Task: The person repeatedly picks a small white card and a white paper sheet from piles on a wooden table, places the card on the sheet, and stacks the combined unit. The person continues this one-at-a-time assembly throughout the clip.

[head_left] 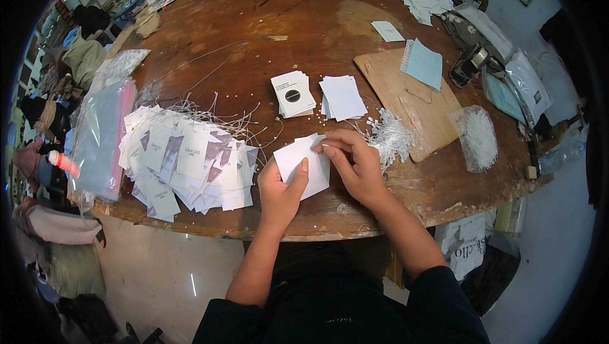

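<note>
My left hand (280, 195) is closed round the edge of some blank white cards (309, 178), its thumb lying across their face. At the upper right corner of these cards, the fingers of my right hand (353, 161) are pinched together. Whether a string is between those fingertips is too small to tell. Just beyond my hands stand two stacks: printed cards (294, 93) with a black circle, and plain white cards (342, 98). A bundle of white tag strings (392, 138) lies to the right of my right hand. Left of my left hand spreads a heap of strung tags (190, 160).
A wooden board (412, 106) bears a light blue notepad (424, 65). Beside it are a clear bag of white strings (479, 139) and a dark tape dispenser (471, 65). Clear plastic sleeves (101, 141) lie at the left edge, with loose cards (419, 0) far right.
</note>
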{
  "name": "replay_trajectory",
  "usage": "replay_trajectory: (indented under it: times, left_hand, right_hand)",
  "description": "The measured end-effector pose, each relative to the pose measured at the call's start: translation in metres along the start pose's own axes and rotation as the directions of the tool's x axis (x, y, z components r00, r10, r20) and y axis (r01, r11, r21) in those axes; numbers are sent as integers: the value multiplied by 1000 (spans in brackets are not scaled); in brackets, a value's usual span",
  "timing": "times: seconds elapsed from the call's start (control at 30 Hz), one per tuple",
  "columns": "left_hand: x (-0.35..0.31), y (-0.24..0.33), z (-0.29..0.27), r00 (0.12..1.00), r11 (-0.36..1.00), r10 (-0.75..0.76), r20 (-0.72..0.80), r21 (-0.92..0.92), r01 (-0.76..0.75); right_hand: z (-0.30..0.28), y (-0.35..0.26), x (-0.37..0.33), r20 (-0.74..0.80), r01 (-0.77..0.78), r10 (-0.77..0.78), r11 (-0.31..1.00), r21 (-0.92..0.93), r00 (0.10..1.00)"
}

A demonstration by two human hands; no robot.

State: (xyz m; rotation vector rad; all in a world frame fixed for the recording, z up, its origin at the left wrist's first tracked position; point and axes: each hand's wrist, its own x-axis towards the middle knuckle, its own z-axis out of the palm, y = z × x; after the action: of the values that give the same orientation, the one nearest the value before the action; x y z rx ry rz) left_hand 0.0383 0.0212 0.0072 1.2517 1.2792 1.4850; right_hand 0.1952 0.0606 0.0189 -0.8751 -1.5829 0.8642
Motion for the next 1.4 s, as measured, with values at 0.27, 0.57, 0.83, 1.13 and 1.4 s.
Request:
replay_trajectory:
  times: [0.27,0.57,0.83,1.13,1.4]
  left_hand:
    - [-1,2,0,1000,998,-1,18,63,0]
    - [-2,4,3,990,973,128,57,186,-137]
    - [1,10,8,862,775,497,104,392,-495]
    - [0,4,10,854,777,514,84,377,-505]
    - [4,9,5,734,435,612,294,650,-623]
  right_hand:
    - [-5,-2,2,-11,39,-41,989,-139,999]
    - [-2,-3,2,28,154,-153,937,-313,988]
    - [-8,-7,4,43,147,-141,933,-328,989]
    - [-14,-7,8,143,135,-102,960,-244,984]
    - [-18,-2,5,193,-369,336,913,174,922]
